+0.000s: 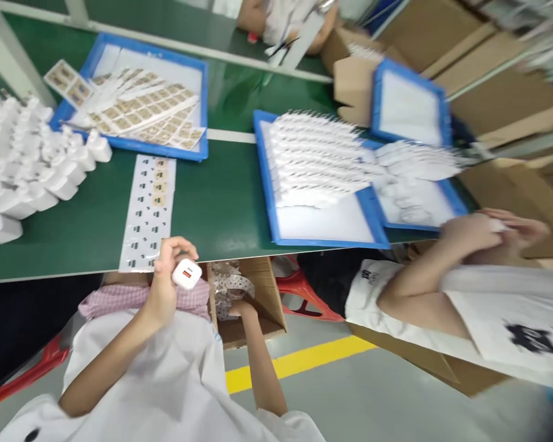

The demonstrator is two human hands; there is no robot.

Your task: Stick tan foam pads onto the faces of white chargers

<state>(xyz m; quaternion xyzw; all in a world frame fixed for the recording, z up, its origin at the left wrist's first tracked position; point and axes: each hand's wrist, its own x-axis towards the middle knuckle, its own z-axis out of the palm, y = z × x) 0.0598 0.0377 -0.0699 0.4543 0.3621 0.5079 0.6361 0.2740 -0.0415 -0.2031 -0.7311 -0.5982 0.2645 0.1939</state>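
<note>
My left hand point(166, 276) is closed around a small white USB charger point(187, 274), whose port end, with a reddish USB slot, faces up toward me. It is just off the table's front edge, close to a white sticker sheet point(147, 212) with small dark prints and a few tan squares near its top right. Down at the right, my right hand point(243, 308) reaches into an open cardboard box point(267, 294) below the table edge. Loose printed strips point(228, 285) lie in that box beside the hand. The fingers there are largely hidden.
Many white charger bodies point(37, 159) crowd the table's left. A blue tray point(203, 110) holds tan label sheets. Another blue tray point(267, 190) carries rows of white parts, with more trays beyond. A co-worker's hands point(493, 230) are at the right; another person sits opposite.
</note>
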